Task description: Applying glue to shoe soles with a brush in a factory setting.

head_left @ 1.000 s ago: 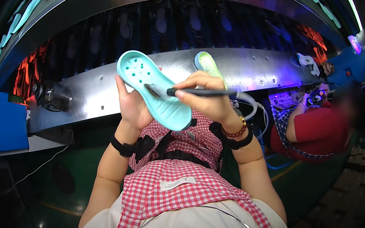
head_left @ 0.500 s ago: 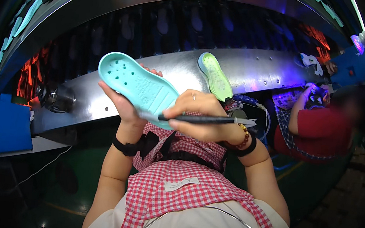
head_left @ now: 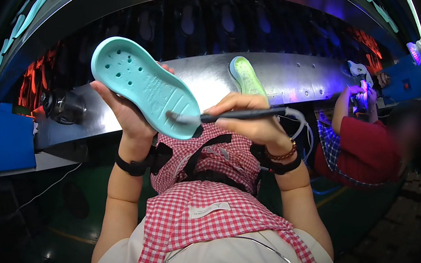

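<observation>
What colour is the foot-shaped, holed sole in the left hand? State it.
The sole is light turquoise, shown best in the head view.

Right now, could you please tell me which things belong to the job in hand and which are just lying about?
In the job:
turquoise sole, in the left hand
dark-handled brush, in the right hand

Apparently not in use:
yellow-green sole, on the metal bench
blue block, far left

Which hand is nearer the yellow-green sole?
Right: the right hand is just below the yellow-green sole in view; the left hand is farther off, lower left, holding a turquoise sole.
</observation>
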`<state>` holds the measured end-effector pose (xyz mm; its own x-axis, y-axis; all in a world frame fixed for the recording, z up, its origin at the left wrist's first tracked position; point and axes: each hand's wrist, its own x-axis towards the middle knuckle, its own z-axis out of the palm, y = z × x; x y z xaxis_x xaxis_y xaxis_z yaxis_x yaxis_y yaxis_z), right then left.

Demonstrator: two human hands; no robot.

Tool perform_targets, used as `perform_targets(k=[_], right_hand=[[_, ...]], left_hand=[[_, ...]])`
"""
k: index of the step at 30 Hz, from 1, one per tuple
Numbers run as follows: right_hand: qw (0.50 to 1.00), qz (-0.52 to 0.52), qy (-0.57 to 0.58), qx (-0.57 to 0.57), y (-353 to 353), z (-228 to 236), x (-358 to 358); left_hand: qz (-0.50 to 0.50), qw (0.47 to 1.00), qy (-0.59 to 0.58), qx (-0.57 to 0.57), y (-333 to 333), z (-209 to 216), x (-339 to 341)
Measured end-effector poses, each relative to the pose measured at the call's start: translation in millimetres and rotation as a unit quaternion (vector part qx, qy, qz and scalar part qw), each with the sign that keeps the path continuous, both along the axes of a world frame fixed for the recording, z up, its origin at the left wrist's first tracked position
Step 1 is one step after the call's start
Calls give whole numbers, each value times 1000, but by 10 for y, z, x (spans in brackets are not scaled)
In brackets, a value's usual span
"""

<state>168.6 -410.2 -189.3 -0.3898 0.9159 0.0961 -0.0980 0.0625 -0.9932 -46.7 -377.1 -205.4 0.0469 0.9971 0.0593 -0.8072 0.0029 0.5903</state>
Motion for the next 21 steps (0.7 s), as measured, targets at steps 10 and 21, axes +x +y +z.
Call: perform_targets(k=[10, 21], right_hand=[[937, 55, 304, -161, -30, -229, -165], [993, 9, 113, -20, -129, -16, -243]], left_hand=[[-63, 994, -85, -7, -65, 198, 31], [-124, 980, -152, 15, -266, -2, 158]])
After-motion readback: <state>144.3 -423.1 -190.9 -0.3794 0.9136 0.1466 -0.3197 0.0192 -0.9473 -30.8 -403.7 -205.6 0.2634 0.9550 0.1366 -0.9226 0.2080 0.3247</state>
